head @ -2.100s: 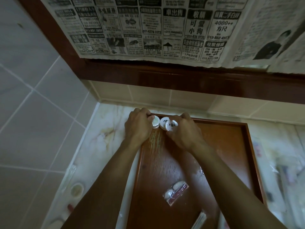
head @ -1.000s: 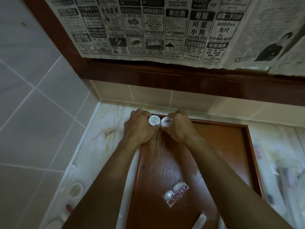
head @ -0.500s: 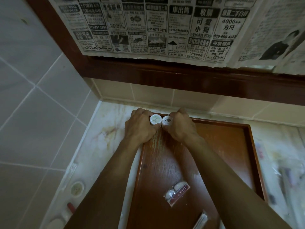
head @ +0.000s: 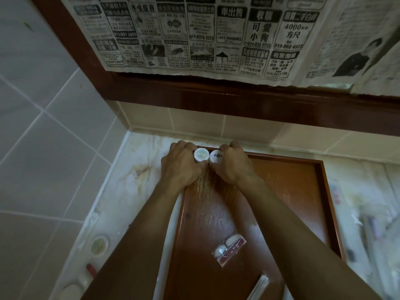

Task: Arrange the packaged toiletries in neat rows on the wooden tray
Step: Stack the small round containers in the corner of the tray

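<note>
Two small round white toiletry packs stand side by side in the far left corner of the wooden tray (head: 303, 191). My left hand (head: 180, 167) is closed around the left pack (head: 200, 155). My right hand (head: 234, 167) is closed around the right pack (head: 217, 158), which has a black mark on top. The two packs touch each other. A clear sachet with white and red contents (head: 229, 250) lies on the tray near its front, between my forearms. A slim wrapped stick (head: 258, 287) lies at the tray's near edge.
The tray sits on a pale marble counter (head: 134, 180) in a tiled corner. A round pack (head: 99, 245), a small red item (head: 91, 270) and a white soap-like piece (head: 72, 292) lie at the left. More wrapped items (head: 372, 230) lie at the right. A newspaper (head: 205, 33) hangs above.
A third round pack seen between my hands two seconds ago is hidden now. Both hands slid slightly toward the far left corner and pressed the two packs together.
</note>
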